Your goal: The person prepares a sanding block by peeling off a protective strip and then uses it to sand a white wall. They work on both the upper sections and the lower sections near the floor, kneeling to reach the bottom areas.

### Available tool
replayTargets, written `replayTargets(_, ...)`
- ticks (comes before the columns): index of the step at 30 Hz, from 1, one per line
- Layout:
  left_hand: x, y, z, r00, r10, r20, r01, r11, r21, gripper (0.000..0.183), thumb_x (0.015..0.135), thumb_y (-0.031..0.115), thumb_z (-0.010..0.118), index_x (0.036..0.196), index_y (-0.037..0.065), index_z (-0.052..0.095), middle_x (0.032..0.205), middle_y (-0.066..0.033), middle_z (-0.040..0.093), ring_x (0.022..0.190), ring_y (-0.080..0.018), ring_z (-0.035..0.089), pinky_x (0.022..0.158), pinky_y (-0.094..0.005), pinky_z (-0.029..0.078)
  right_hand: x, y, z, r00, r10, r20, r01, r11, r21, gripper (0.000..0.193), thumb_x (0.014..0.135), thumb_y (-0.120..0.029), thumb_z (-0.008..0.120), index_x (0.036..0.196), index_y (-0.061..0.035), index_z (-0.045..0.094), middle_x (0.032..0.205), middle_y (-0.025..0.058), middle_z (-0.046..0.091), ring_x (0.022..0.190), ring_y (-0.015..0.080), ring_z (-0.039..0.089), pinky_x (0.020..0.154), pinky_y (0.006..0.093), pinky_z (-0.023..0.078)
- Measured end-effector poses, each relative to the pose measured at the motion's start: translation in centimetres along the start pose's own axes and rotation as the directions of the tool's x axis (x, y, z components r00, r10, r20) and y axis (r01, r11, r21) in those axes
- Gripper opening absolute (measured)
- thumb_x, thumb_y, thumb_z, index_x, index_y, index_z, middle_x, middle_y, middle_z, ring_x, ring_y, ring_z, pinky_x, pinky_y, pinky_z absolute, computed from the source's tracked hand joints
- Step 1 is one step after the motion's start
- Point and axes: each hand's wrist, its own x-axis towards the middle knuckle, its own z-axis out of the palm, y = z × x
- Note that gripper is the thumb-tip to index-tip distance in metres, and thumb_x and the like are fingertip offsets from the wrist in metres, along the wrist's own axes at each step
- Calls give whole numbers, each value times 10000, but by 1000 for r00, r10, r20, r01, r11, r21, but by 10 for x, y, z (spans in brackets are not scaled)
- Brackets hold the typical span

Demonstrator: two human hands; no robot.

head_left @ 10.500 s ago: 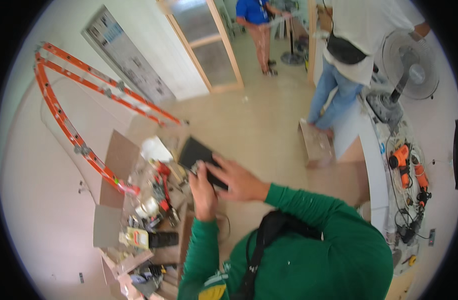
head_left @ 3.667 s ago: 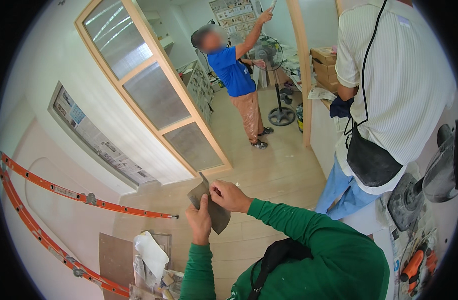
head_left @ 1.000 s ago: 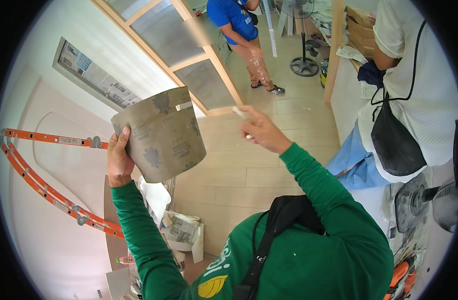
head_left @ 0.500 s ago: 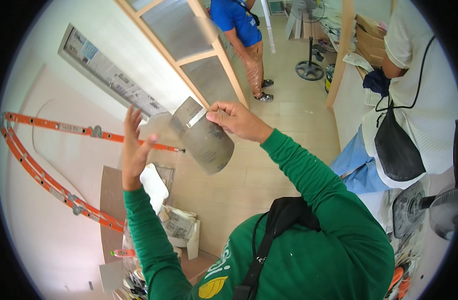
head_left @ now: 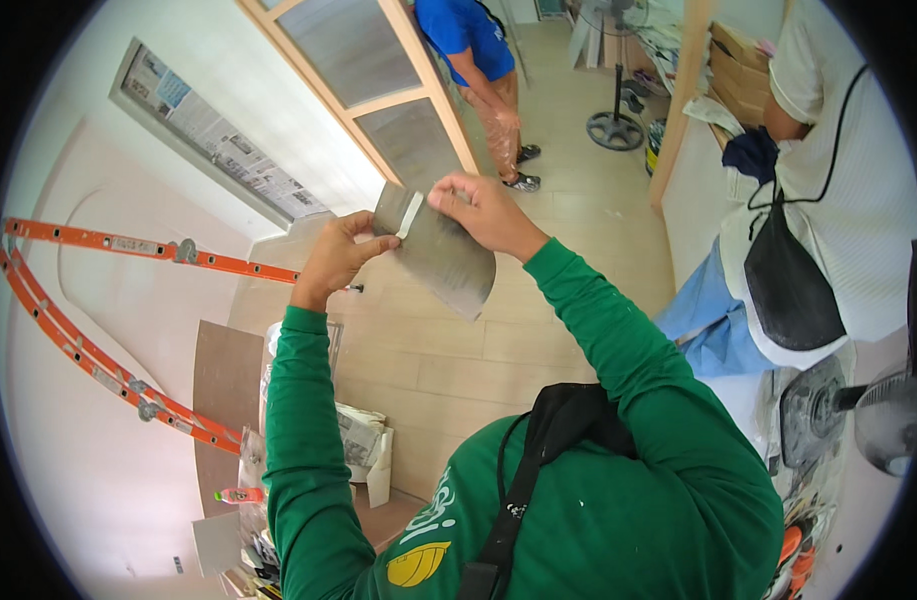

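Observation:
Out in front of me is a thin, grey, bendable sheet [head_left: 446,258], smudged like worn sandpaper, with a short white strip [head_left: 409,215] across its upper part. My left hand [head_left: 340,252] pinches its left edge between thumb and fingers, by the strip's lower end. At the strip's upper end is my right hand [head_left: 483,212], fingers curled and thumb closed at the sheet's top edge. The fingertips partly cover what this hand grips. The sheet hangs tilted and slightly curved.
An orange ladder [head_left: 88,358] leans at left. A wood-framed panel [head_left: 398,100] stands ahead, and beyond it a person in a blue shirt [head_left: 468,45]. Another person in white [head_left: 848,200] is close at right. Fans [head_left: 615,130] and newspapers [head_left: 361,435] stand or lie around.
My left hand has come in from the left, fingers spread before, and now pinches the sheet's edge. The sheet has shifted right and turned; my right hand has moved slightly right.

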Motion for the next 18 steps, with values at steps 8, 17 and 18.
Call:
replayTargets(8, 2, 9, 33, 984, -157, 81, 165, 981, -98, 264, 1051, 213, 677, 1065, -36, 766, 914, 17, 710, 818, -38, 586, 727, -239, 491, -33, 3, 12, 986, -165, 10, 158, 927, -341, 326, 945, -325, 783, 1123, -68, 696, 731, 119, 659, 666, 290, 650, 648, 418, 509)
replayTargets(17, -24, -12, 43, 988, -155, -5, 146, 938, -314, 277, 1068, 215, 646, 1095, -40, 753, 892, 22, 688, 777, -48, 557, 691, -251, 482, -41, 14, 33, 963, -269, 18, 262, 918, -299, 217, 976, -240, 721, 1034, -32, 694, 884, 168, 689, 796, 352, 677, 703, 429, 525)
replayTargets(18, -26, -12, 44, 987, -158, -26, 143, 945, -295, 280, 1067, 217, 647, 1088, -42, 753, 883, 19, 688, 772, -52, 558, 689, -255, 483, -39, 17, 36, 948, -319, 14, 308, 899, -312, 208, 982, -231, 710, 1026, -29, 689, 889, 174, 688, 801, 362, 677, 706, 435, 525)
